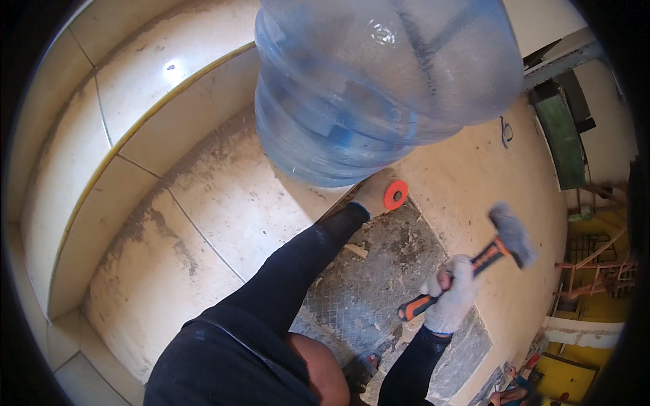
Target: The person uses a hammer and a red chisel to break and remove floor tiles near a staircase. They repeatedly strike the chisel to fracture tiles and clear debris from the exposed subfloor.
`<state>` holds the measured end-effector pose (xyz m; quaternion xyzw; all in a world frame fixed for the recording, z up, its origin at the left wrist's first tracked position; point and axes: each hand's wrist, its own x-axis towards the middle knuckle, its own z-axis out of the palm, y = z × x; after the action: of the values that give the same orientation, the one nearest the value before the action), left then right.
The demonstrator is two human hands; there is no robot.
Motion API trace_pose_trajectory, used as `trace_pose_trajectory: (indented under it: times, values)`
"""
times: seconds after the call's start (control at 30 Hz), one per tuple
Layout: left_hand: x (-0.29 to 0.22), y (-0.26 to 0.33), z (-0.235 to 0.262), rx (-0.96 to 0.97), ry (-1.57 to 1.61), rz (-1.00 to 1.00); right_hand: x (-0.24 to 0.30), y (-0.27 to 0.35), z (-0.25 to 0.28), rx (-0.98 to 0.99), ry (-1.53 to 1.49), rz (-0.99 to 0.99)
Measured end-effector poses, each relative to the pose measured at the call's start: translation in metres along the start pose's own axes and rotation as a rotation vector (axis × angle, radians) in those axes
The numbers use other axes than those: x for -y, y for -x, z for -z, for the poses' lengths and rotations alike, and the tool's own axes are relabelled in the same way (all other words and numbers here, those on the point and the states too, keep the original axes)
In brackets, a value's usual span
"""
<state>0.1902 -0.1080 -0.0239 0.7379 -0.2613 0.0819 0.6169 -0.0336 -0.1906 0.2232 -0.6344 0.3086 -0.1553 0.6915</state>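
Observation:
My gloved left hand (pixel 370 195) is closed around a chisel (pixel 396 195), whose round orange guard and struck end face up. The chisel's blade is hidden below the hand. This hand is at the upper edge of a broken-up grey floor patch (pixel 365 284), close by a big blue water bottle (pixel 338 128). To the right and nearer me, my gloved right hand (pixel 452 304) grips a club hammer (pixel 489 256) by its orange and black handle. Its grey head is raised, a little blurred, and apart from the chisel.
Tiled steps (pixel 115 145) with a yellow edge curve along the left. Broken bits lie on the grey patch, near my sandalled foot (pixel 371 360). Beige tiles (pixel 467 183) border it. Another person's arm (pixel 509 396) shows at lower right, below orange scaffold frames (pixel 596 274).

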Motion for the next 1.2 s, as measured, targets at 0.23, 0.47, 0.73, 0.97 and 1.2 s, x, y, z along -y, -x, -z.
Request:
trace_pose_trajectory:
  times: [0.23,0.47,0.73,0.97,1.2]
  values:
    - [-0.005,0.001,-0.003,-0.046,0.037,0.152,-0.074,-0.041,-0.035,-0.225,0.495,0.517]
    - [0.012,0.001,-0.01,0.003,-0.076,-0.007,-0.049,-0.044,-0.022,-0.092,0.274,-0.127]
    - [0.01,-0.002,-0.012,-0.068,0.068,0.049,-0.093,-0.056,-0.027,-0.18,0.339,0.209]
    - [-0.007,0.006,-0.006,0.128,-0.207,-0.016,-0.13,-0.038,-0.011,-0.127,0.236,-0.333]
    - [-0.007,0.006,-0.017,-0.056,-0.278,-0.087,-0.082,-0.01,-0.002,-0.116,0.15,-0.247]
